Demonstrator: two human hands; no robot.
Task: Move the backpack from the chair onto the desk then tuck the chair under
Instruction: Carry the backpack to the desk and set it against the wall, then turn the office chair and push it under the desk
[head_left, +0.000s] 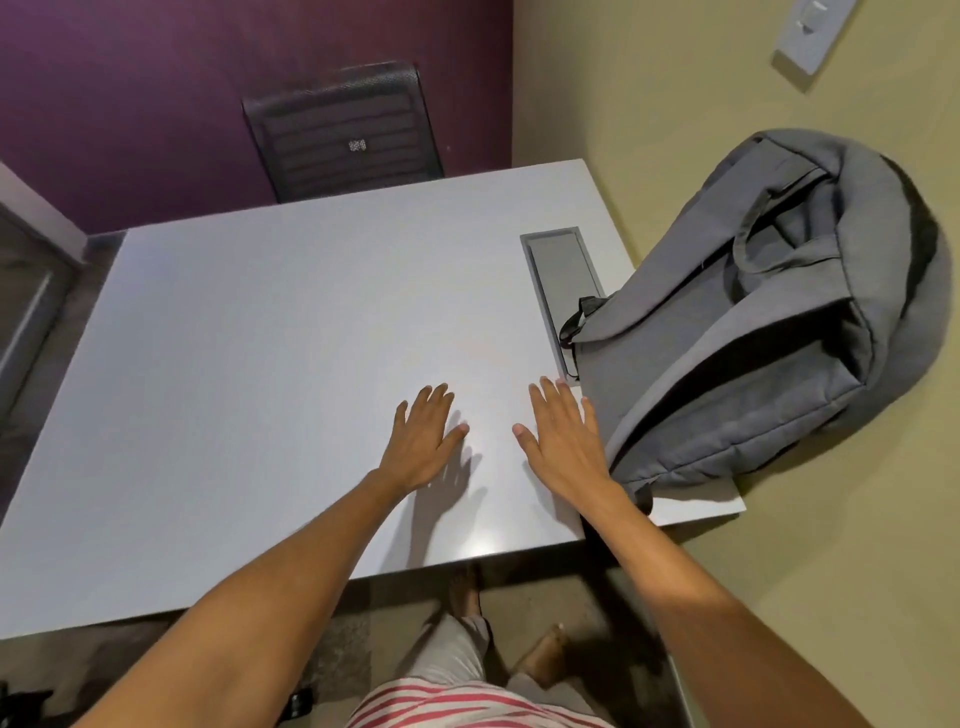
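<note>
The white desk (270, 332) fills the view; the grey backpack (753, 332) stands on its right end against the wall. A black chair (343, 130) sits tucked at the far edge. Left hand (423, 441) and right hand (563, 439) hover flat, fingers spread, holding nothing.

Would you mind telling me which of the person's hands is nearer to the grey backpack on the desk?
The right hand is nearer; it lies flat on the desk right beside the backpack, its little finger almost at the fabric. The left hand is flat too, further away, beyond the right hand.
</note>
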